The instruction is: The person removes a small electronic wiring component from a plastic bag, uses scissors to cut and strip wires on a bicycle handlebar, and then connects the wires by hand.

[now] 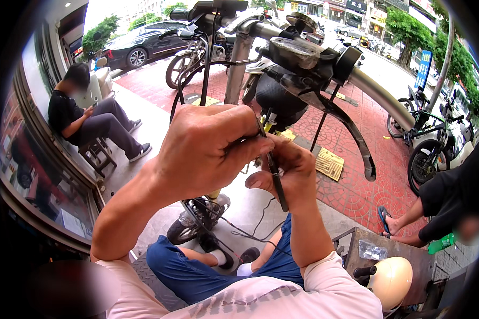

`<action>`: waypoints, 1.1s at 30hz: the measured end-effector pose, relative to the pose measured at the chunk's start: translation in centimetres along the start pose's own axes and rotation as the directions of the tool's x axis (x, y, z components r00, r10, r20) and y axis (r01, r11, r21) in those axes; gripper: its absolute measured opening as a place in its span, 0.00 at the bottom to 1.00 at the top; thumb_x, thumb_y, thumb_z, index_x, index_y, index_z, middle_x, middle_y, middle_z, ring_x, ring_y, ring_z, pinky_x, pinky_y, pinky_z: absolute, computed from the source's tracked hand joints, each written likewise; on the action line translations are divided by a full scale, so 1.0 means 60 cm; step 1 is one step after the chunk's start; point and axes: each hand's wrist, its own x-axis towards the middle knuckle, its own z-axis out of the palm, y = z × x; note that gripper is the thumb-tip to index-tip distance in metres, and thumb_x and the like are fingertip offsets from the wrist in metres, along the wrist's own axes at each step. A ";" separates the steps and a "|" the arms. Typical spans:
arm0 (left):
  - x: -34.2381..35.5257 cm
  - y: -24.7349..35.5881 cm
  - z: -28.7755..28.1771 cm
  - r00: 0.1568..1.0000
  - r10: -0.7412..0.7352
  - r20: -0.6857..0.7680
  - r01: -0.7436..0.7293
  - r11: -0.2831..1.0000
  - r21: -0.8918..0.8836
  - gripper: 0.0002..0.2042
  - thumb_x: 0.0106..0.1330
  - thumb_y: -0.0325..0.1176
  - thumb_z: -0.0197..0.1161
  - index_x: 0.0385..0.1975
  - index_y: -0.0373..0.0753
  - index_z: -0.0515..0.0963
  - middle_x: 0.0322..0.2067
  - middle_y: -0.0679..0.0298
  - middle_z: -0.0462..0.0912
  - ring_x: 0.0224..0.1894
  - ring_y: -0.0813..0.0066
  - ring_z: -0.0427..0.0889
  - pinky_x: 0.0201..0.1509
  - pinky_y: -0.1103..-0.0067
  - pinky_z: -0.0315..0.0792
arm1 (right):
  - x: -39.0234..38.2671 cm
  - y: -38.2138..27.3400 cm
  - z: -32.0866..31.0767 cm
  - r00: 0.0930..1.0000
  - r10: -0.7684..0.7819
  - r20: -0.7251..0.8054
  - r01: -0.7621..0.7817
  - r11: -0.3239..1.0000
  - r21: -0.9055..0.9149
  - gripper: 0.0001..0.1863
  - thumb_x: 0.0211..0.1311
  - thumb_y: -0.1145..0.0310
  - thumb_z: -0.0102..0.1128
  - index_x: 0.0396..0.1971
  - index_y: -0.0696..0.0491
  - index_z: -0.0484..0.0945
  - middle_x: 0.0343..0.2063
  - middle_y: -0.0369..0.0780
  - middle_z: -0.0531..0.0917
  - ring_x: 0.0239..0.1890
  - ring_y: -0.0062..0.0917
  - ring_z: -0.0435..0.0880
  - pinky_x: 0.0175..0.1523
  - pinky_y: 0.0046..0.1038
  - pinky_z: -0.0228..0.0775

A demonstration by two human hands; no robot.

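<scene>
Both hands are raised in the middle, just below a two-wheeler's handlebar (383, 94). My left hand (207, 146) is closed, with thumb and index finger pinched on a slim dark piece (280, 194), which I cannot identify exactly. My right hand (290, 175) is curled round that piece from the right, its thumb pointing left beneath my left fingertips. The piece slants down between the hands. Above them are a black brake lever (351, 133), cables and a dark rounded housing (279, 95), with small yellow parts partly hidden behind my fingers. The front wheel (181, 231) shows below.
A seated person (74, 117) holds a phone at left beside a glass door. Another person's legs (410, 218) are at right, near parked bikes (426, 165). A side table (351, 239) at lower right holds a cream helmet (391, 279) and a small bag. Loose cables (253, 234) hang below.
</scene>
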 end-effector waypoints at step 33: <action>-0.009 0.022 0.006 0.972 -0.220 0.082 0.223 0.974 -0.029 0.05 0.66 0.22 0.67 0.39 0.30 0.85 0.24 0.60 0.83 0.24 0.74 0.84 0.28 0.78 0.74 | -0.060 -0.001 -0.040 0.999 0.039 -0.007 -0.039 0.967 -0.254 0.40 0.51 0.52 0.86 0.56 0.65 0.80 0.24 0.31 0.80 0.28 0.12 0.77 0.39 0.17 0.69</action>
